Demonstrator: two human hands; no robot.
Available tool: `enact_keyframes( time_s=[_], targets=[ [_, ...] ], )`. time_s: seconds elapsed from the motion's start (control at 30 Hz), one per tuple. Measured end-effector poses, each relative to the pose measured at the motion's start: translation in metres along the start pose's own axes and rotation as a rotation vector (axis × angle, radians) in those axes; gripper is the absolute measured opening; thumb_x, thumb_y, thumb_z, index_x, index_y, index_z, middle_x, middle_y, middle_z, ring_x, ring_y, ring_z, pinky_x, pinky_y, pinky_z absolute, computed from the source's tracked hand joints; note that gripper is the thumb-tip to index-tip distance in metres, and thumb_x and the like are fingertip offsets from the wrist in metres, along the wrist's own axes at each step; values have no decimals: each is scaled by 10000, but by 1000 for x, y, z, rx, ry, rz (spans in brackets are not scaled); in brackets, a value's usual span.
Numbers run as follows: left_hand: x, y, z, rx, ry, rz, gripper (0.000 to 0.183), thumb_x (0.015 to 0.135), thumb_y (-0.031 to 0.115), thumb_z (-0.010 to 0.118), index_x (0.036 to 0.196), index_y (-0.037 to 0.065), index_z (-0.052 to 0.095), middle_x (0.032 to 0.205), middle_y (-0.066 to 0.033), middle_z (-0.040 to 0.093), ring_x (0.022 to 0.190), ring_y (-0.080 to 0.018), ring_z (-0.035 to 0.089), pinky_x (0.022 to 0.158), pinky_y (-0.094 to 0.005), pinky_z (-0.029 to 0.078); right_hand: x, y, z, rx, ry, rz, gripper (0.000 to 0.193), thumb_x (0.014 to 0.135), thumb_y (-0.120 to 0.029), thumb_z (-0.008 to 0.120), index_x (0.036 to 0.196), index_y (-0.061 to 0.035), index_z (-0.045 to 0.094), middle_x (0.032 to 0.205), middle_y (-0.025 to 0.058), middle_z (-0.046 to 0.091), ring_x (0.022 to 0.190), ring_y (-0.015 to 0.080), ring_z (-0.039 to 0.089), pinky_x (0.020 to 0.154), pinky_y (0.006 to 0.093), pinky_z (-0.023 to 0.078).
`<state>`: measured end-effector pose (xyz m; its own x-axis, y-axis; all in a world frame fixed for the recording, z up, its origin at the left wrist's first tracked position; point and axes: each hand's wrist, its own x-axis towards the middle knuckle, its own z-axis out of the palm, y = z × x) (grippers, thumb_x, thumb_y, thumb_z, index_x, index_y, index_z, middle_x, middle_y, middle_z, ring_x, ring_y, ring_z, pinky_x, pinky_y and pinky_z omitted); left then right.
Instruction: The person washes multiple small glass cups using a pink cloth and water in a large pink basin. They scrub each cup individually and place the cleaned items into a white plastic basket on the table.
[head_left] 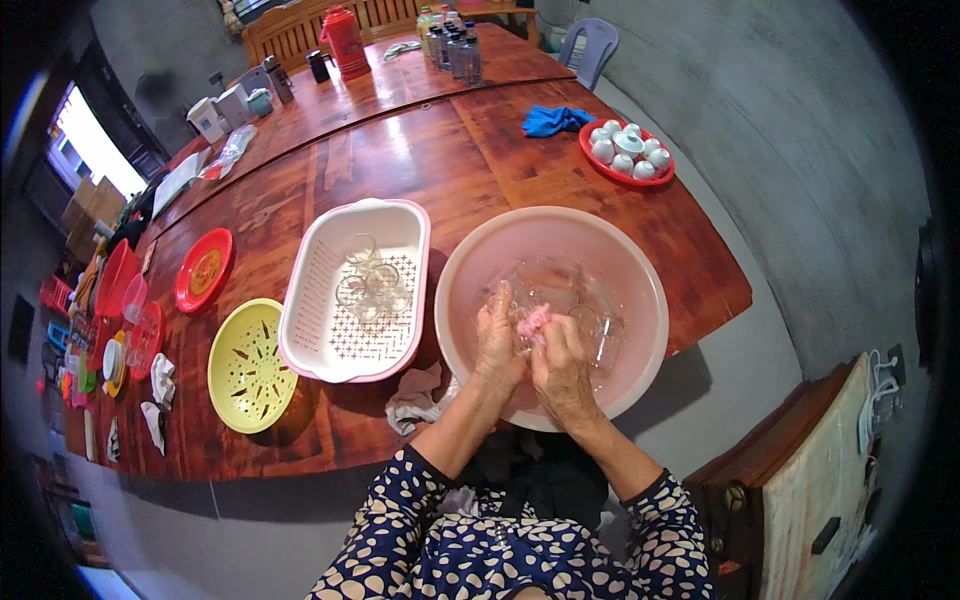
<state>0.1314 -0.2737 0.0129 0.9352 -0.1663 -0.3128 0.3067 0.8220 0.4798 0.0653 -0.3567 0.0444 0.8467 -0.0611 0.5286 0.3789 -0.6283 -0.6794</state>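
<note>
Both hands are over a large pale pink basin (pixel 640 260) at the table's near right edge. A bunched pink cloth (pixel 535 320) is pinched in the fingers of my right hand (pixel 563 368). Just left of it, my left hand (pixel 500 338) is curled with its fingers upward, facing the cloth. What it grips is hidden, perhaps something clear. Several clear glass vessels (pixel 608 350) lie in the basin, behind and right of my hands. To the left stands a white basket (pixel 325 270) in a pink tub, with several clear glass cups (pixel 380 280) inside.
A yellow colander (pixel 237 385) and a red plate (pixel 204 270) are on the left. Between colander and basin lies a crumpled pale cloth (pixel 413 398). Farther back are a red tray (pixel 660 182) of white cups, a blue cloth (pixel 556 121), bottles (pixel 458 55) and a red thermos (pixel 345 45).
</note>
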Motion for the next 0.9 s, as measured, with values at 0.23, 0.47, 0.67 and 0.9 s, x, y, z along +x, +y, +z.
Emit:
enact_keyframes(
  time_s=[0.23, 0.47, 0.67, 0.9],
  targets=[
    [-2, 6, -15, 112, 214, 73, 411, 935, 475, 492, 943, 65, 524, 727, -34, 530, 564, -152, 566, 482, -297, 517, 7, 7, -10, 60, -259, 130, 189, 838, -100, 600, 1006, -19, 636, 848, 156, 596, 784, 309, 587, 698, 392, 470],
    [-13, 20, -4, 45, 151, -167, 678, 887, 679, 343, 1190, 85, 468, 921, -79, 512, 790, -201, 546, 666, -371, 540, -1, -12, -5, 40, -253, -130, 104, 853, -39, 569, 931, 10, 615, 911, 170, 580, 814, 332, 590, 727, 418, 478],
    [-10, 30, -3, 215, 134, -82, 649, 916, 647, 289, 1238, 115, 476, 909, -69, 565, 837, -204, 606, 703, -396, 555, 12, 35, -11, -151, -728, 4, 98, 844, -49, 502, 841, 13, 578, 976, 202, 564, 888, 392, 584, 842, 468, 475],
    [5, 25, -23, -2, -57, -90, 527, 894, 565, 505, 1128, 99, 575, 801, -36, 618, 625, -148, 592, 515, -303, 518, -5, 57, 18, -435, -1119, -53, 236, 852, -143, 491, 983, 28, 588, 1220, 292, 451, 1080, 422, 507, 883, 502, 450]
  ],
)
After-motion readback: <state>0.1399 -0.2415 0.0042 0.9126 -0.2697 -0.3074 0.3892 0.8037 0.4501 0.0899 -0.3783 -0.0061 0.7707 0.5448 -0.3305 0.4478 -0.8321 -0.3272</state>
